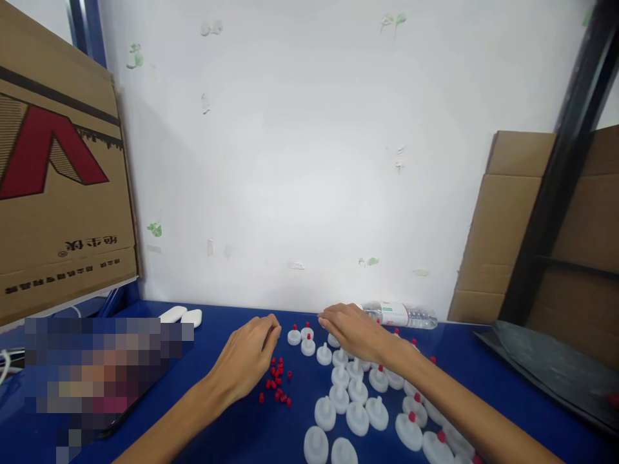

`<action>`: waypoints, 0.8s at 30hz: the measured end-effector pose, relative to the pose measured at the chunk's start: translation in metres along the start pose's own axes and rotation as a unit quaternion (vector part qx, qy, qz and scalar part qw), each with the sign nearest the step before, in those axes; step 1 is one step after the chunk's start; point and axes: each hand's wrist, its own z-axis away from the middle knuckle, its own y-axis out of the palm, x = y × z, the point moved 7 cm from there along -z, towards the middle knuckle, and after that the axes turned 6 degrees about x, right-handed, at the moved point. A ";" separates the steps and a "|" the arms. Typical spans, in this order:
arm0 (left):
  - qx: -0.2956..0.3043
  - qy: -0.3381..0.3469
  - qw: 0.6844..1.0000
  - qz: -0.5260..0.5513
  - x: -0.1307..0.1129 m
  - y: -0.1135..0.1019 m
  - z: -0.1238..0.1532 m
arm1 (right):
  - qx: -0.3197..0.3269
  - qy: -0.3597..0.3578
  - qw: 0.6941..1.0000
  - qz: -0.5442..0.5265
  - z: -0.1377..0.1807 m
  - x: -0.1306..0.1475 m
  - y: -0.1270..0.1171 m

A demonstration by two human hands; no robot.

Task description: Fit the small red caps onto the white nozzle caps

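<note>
My left hand (249, 354) rests on the blue counter (232, 432) toward its far edge, fingers curled loosely with the tips drawn together; whether they pinch something I cannot tell. Just beside its heel, nearer to me, lies a small heap of red tips (276, 381), loose on the counter.

My right hand (355, 332) reaches across from the right, palm down, fingers bent over the white caps (351, 393) at the far end of their spread. It touches the caps beneath it, but I cannot tell whether it grips one. Between my two hands stand three capped pieces (302, 338), white with a red tip already on top.

The white caps run from under my right hand toward the near right corner of the counter; several along my right forearm carry red tips, those nearer the middle are bare.

At the far edge, behind my right hand, a clear plastic bottle (401, 314) lies on its side against the wall. Two small white objects (181, 316) lie near the far left corner, below a cardboard box (58, 193). A dark sheet (551, 367) covers the right edge of the counter.
</note>
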 end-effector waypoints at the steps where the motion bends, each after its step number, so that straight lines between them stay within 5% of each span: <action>1: 0.006 0.004 1.000 -0.019 -0.001 0.001 0.000 | 0.013 -0.006 1.000 -0.003 0.000 0.001 0.003; 10: 0.066 -0.007 0.992 -0.106 0.015 0.014 -0.003 | 0.064 0.002 0.998 -0.028 0.002 -0.004 0.019; 16: 0.079 -0.009 0.989 -0.123 0.018 0.018 -0.004 | 0.025 0.035 0.999 -0.030 0.003 0.000 0.000; 24: 0.096 -0.057 0.984 -0.138 0.031 0.020 -0.003 | 0.074 -0.061 0.993 -0.063 0.004 0.034 0.011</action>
